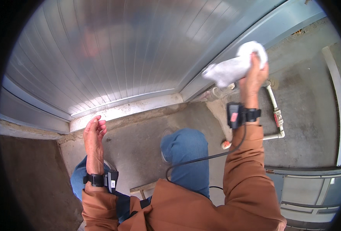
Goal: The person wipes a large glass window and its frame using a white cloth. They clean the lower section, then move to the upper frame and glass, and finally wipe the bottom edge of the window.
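My right hand [254,75] is raised and closed around a white cloth [230,69], which looks blurred. One part of the cloth loops over the fingers, while the rest sticks out to the left, in front of the frame of a ribbed metal door [124,55]. Whether the cloth touches the frame, I cannot tell. Lower and to the left, my left hand [94,137] is held with its fingers loosely bent and nothing visible in it. It is nearest to the pale door sill [130,110].
Beside the right arm, a white plastic pipe [271,96] with a red-handled valve [276,118] runs along the grey wall. A black cable [199,159] hangs from the right wrist device [235,115] across my knee. Below right stands a blue-grey metal-framed structure [306,187].
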Demonstrator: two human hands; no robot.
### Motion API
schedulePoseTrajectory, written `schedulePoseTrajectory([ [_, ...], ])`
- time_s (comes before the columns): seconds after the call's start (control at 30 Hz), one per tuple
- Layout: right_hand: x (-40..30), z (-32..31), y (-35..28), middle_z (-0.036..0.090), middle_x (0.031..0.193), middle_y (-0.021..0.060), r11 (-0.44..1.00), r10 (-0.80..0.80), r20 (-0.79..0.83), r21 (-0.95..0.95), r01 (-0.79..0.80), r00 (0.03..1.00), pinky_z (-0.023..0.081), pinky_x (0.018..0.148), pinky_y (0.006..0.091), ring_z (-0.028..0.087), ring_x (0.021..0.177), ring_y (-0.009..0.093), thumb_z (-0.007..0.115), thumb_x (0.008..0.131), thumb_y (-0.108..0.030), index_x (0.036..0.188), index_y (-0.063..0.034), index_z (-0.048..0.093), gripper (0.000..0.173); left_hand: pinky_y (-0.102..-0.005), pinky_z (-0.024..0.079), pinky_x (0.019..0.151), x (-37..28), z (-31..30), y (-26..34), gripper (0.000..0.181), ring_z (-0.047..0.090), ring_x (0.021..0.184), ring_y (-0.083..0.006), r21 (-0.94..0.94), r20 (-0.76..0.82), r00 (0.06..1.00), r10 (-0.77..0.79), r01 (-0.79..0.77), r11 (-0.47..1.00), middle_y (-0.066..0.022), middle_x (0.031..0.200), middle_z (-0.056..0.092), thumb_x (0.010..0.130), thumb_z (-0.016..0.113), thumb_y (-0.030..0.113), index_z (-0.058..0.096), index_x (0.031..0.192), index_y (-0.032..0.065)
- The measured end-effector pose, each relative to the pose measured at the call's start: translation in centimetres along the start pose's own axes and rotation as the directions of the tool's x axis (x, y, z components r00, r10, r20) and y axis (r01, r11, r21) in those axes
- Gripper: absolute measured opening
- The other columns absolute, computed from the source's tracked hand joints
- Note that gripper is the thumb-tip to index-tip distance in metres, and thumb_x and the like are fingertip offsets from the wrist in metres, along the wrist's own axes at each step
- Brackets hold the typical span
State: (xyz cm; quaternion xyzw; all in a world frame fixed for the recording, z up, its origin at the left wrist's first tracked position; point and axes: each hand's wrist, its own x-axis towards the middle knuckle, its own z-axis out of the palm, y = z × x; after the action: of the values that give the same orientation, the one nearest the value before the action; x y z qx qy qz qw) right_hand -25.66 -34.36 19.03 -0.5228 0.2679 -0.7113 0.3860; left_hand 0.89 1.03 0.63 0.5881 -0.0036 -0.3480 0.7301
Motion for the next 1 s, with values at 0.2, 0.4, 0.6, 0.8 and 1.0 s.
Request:
schedulePoseTrajectory([
  [0.2,4.8,-0.3,-1.9,0.065,0.096,0.0105,0.984,-0.091,-0.152,-0.163,0.066,0.984,0.051,0.074,0.0312,0.063,0.087,0.019,0.063,0.078,-0.003,0.104,0.0015,0.061,0.026,-0.0215,0.048,0.068,-0.2,0.1,-0.1,0.025,0.057,0.073,-0.0073,0.038,-0.001,1.0,0.006,-0.006,0.999,-0.0019,0.085,0.065,0.094,0.055,0.022,0.062,0.111,0.0043],
  [0.4,2.3,-2.0,4.8,0.065,0.102,0.0119,0.995,0.036,-0.295,-0.081,-0.062,0.955,0.051,0.078,0.0331,0.063,0.09,0.022,0.059,0.079,-0.002,0.107,0.0027,0.059,0.028,-0.0217,0.048,0.068,-0.2,-0.1,-0.1,0.025,0.057,0.073,-0.0075,0.049,-0.018,1.0,-0.002,0.003,0.999,-0.0024,0.085,0.064,0.094,0.054,0.021,0.062,0.111,0.0035],
  [0.6,0.0,-2.4,7.7,0.063,0.103,0.0143,0.989,0.123,-0.359,-0.038,-0.146,0.925,0.055,0.074,0.0366,0.065,0.088,0.026,0.055,0.081,-0.001,0.11,0.0025,0.057,0.029,-0.0208,0.048,0.066,-0.1,-0.2,-0.2,0.027,0.057,0.073,-0.008,0.041,-0.004,1.0,0.002,-0.002,0.999,-0.0026,0.085,0.064,0.094,0.054,0.022,0.061,0.111,0.0032],
  [0.8,-1.3,-2.6,5.0,0.063,0.105,0.0111,0.868,0.492,-0.31,0.111,-0.484,0.813,0.053,0.08,0.0345,0.063,0.093,0.023,0.058,0.08,0.001,0.112,0.0024,0.057,0.032,-0.0204,0.048,0.06,0.8,-0.7,-1.0,0.021,0.057,0.067,-0.0073,0.004,0.009,1.0,-0.007,0.007,1.0,-0.002,0.079,0.065,0.095,0.053,0.019,0.063,0.107,0.0051],
  [1.0,2.3,-0.8,-4.3,0.063,0.1,0.0093,0.998,0.05,-0.047,0.037,-0.048,0.998,0.05,0.08,0.0301,0.061,0.09,0.017,0.063,0.084,-0.007,0.107,0.0012,0.058,0.025,-0.0214,0.049,0.058,2.0,-1.7,-1.9,0.019,0.057,0.066,-0.0076,0.028,0.017,0.999,-0.032,0.032,0.999,-0.0028,0.079,0.065,0.095,0.053,0.018,0.063,0.105,0.0055],
])
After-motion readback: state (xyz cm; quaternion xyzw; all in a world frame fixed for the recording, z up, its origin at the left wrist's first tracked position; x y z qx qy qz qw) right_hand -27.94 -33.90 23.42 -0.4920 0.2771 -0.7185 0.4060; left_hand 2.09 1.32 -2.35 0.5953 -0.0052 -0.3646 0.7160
